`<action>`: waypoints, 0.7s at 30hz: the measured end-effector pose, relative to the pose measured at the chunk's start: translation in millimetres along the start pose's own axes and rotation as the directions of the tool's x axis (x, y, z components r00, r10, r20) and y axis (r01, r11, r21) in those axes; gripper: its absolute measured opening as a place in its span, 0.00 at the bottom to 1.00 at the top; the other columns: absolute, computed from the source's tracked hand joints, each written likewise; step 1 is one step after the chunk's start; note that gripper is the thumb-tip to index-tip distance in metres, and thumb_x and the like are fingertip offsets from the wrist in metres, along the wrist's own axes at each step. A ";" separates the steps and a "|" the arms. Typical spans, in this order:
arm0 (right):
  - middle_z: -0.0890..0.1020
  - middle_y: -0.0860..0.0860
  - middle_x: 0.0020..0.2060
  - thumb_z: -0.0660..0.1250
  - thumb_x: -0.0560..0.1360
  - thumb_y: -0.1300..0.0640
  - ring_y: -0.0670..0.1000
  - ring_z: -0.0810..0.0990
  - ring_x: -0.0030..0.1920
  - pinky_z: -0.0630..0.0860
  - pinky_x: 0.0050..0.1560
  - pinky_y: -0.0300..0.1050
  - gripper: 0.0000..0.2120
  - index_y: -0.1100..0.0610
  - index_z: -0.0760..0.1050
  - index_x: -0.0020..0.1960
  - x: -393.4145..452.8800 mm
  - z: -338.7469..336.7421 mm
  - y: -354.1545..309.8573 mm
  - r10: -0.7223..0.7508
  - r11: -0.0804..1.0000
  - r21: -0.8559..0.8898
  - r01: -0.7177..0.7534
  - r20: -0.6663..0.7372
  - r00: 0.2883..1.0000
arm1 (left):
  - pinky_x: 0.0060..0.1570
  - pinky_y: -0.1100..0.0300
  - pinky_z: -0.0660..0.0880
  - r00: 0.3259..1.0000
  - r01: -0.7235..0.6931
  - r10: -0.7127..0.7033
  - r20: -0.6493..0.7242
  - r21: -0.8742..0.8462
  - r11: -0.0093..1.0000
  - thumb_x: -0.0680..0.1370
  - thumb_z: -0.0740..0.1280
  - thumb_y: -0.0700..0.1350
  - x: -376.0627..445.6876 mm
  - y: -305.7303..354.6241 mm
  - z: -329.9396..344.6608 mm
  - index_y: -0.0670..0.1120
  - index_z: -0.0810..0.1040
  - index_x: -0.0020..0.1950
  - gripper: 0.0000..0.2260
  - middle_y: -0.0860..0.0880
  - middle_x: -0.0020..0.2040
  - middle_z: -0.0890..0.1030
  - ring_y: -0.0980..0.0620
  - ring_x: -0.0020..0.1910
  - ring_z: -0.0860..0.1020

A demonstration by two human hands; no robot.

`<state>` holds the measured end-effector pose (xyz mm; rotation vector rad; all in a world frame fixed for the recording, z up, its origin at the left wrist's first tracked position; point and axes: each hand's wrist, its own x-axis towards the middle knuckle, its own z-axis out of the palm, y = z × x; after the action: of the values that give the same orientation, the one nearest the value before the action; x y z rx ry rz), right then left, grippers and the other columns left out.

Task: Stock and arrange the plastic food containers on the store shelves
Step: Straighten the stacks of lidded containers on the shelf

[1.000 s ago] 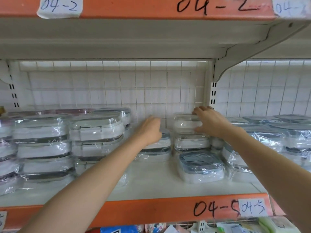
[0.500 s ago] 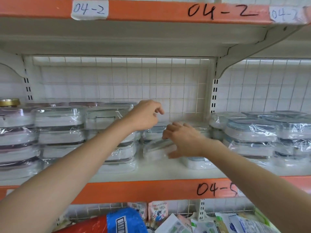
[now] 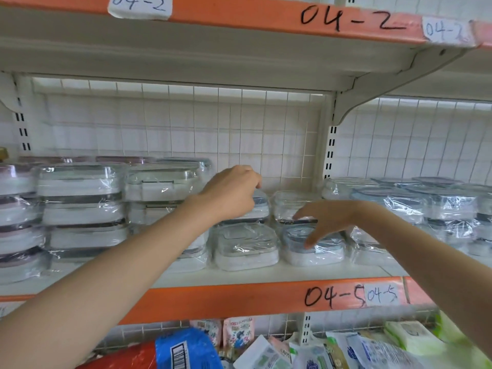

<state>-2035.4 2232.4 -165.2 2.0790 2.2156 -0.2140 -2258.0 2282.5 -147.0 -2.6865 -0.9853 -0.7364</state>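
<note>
On the shelf (image 3: 239, 275), mid-row, a blue-lidded container (image 3: 314, 249) lies flat at the front, long axis along the edge. The right hand (image 3: 327, 222), fingers spread and released, hovers just over it, nearest. The left hand (image 3: 231, 193), loosely curled, rests at the rear stack (image 3: 255, 211); whether it grasps anything, I cannot tell.
</note>
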 end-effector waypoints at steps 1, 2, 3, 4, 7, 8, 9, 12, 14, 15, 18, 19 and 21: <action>0.71 0.47 0.61 0.74 0.68 0.45 0.30 0.77 0.39 0.72 0.39 0.24 0.39 0.51 0.61 0.73 -0.2 0.4 6.6 0.050 0.999 -0.017 -0.049 0.060 0.997 | 0.53 0.55 0.72 1.000 -0.007 0.007 0.019 0.006 1.000 0.76 0.60 0.35 0.9 3.6 4.7 0.44 0.77 0.61 0.16 0.46 0.61 0.75 0.46 0.58 0.74; 0.72 0.48 0.61 0.75 0.67 0.46 0.32 0.77 0.30 0.69 0.28 0.22 0.42 0.52 0.59 0.74 0.7 2.9 11.5 0.090 0.995 -0.051 -0.086 0.098 0.991 | 0.53 0.55 0.73 0.999 -0.015 0.014 0.046 0.011 1.000 0.77 0.61 0.36 2.2 6.8 10.0 0.43 0.77 0.61 0.14 0.45 0.61 0.75 0.45 0.58 0.74; 0.72 0.50 0.63 0.76 0.66 0.46 0.34 0.77 0.31 0.69 0.28 0.22 0.44 0.53 0.57 0.75 2.0 7.5 14.8 0.116 0.991 -0.085 -0.107 0.115 0.987 | 0.55 0.54 0.73 0.996 -0.019 0.018 0.085 0.010 1.000 0.77 0.62 0.38 3.5 10.0 14.9 0.42 0.77 0.61 0.13 0.45 0.60 0.75 0.45 0.59 0.74; 0.70 0.51 0.67 0.76 0.65 0.46 0.38 0.79 0.40 0.73 0.38 0.24 0.46 0.52 0.55 0.75 3.8 13.1 17.3 0.125 0.988 -0.109 -0.112 0.114 0.986 | 0.57 0.53 0.72 0.990 -0.015 0.014 0.139 0.011 1.000 0.78 0.63 0.41 5.1 11.7 19.5 0.42 0.77 0.61 0.13 0.45 0.60 0.75 0.45 0.60 0.74; 0.70 0.51 0.68 0.77 0.63 0.45 0.53 0.71 0.64 0.68 0.67 0.49 0.46 0.53 0.58 0.74 4.7 18.8 20.5 0.119 0.984 -0.141 -0.109 0.061 0.991 | 0.59 0.51 0.72 0.942 -0.003 -0.032 0.335 0.103 0.995 0.78 0.65 0.49 7.5 10.1 28.6 0.39 0.75 0.62 0.17 0.44 0.61 0.74 0.44 0.61 0.73; 0.70 0.50 0.66 0.77 0.62 0.43 0.53 0.70 0.65 0.67 0.67 0.50 0.45 0.53 0.61 0.73 3.1 16.1 21.1 0.110 0.983 -0.151 -0.103 0.044 0.993 | 0.59 0.51 0.72 0.930 -0.007 -0.044 0.365 0.139 0.990 0.78 0.64 0.47 6.9 8.4 30.2 0.39 0.74 0.62 0.17 0.43 0.61 0.73 0.44 0.61 0.73; 0.70 0.49 0.65 0.77 0.62 0.42 0.52 0.69 0.64 0.67 0.67 0.50 0.44 0.53 0.63 0.71 1.7 11.8 21.0 0.096 0.983 -0.163 -0.090 0.027 0.995 | 0.59 0.50 0.72 0.933 -0.006 -0.047 0.357 0.145 0.989 0.77 0.63 0.44 5.9 6.4 31.2 0.39 0.74 0.62 0.15 0.43 0.61 0.73 0.44 0.60 0.73; 0.70 0.48 0.59 0.75 0.63 0.39 0.48 0.65 0.59 0.66 0.64 0.44 0.39 0.51 0.66 0.68 -3.6 -9.2 18.1 0.005 0.970 -0.241 -0.025 -0.082 0.997 | 0.60 0.55 0.71 0.985 0.057 -0.046 0.168 -0.064 0.996 0.75 0.59 0.33 4.2 3.2 26.6 0.41 0.72 0.65 0.19 0.46 0.62 0.71 0.48 0.59 0.72; 0.70 0.47 0.53 0.73 0.65 0.38 0.48 0.67 0.55 0.65 0.52 0.35 0.36 0.51 0.67 0.68 -7.5 -26.7 15.1 -0.046 0.982 -0.187 0.009 -0.192 0.980 | 0.60 0.57 0.70 0.996 0.080 -0.086 -0.015 -0.231 0.970 0.74 0.59 0.30 6.2 5.1 15.6 0.44 0.72 0.66 0.22 0.48 0.62 0.71 0.51 0.57 0.72; 0.70 0.46 0.51 0.73 0.66 0.39 0.48 0.69 0.53 0.65 0.47 0.32 0.36 0.52 0.67 0.68 -8.7 -35.3 13.8 -0.042 0.995 -0.095 0.019 -0.247 0.968 | 0.60 0.56 0.70 0.989 0.081 -0.111 -0.098 -0.269 0.960 0.74 0.59 0.30 8.5 5.6 9.8 0.44 0.73 0.64 0.21 0.48 0.62 0.72 0.51 0.57 0.73; 0.70 0.48 0.54 0.68 0.62 0.33 0.51 0.72 0.54 0.69 0.51 0.39 0.37 0.49 0.68 0.66 -2.9 -51.3 12.1 -0.010 0.990 0.126 0.063 -0.384 0.923 | 0.57 0.53 0.71 0.965 0.101 -0.158 -0.210 -0.258 0.961 0.73 0.58 0.30 15.0 2.3 -4.5 0.45 0.77 0.58 0.18 0.48 0.59 0.75 0.49 0.57 0.74; 0.69 0.48 0.56 0.68 0.61 0.31 0.51 0.72 0.54 0.69 0.55 0.43 0.38 0.47 0.67 0.66 2.9 -51.7 10.0 0.006 0.988 0.144 0.059 -0.416 0.909 | 0.56 0.54 0.71 0.967 0.107 -0.154 -0.204 -0.226 0.968 0.73 0.58 0.30 15.9 1.2 -8.3 0.45 0.78 0.57 0.18 0.48 0.58 0.76 0.48 0.57 0.74; 0.69 0.48 0.58 0.70 0.63 0.32 0.51 0.70 0.58 0.68 0.62 0.49 0.37 0.46 0.65 0.67 21.4 -46.0 3.9 0.021 0.993 0.111 0.034 -0.466 0.884 | 0.56 0.55 0.70 0.977 0.113 -0.139 -0.162 -0.156 0.981 0.73 0.59 0.31 17.3 -0.5 -15.0 0.46 0.77 0.59 0.19 0.47 0.59 0.75 0.47 0.58 0.73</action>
<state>-2031.7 2261.4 -123.6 2.3923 2.5189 0.1893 -2252.8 2287.5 -125.3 -2.6419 -1.1049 -1.0873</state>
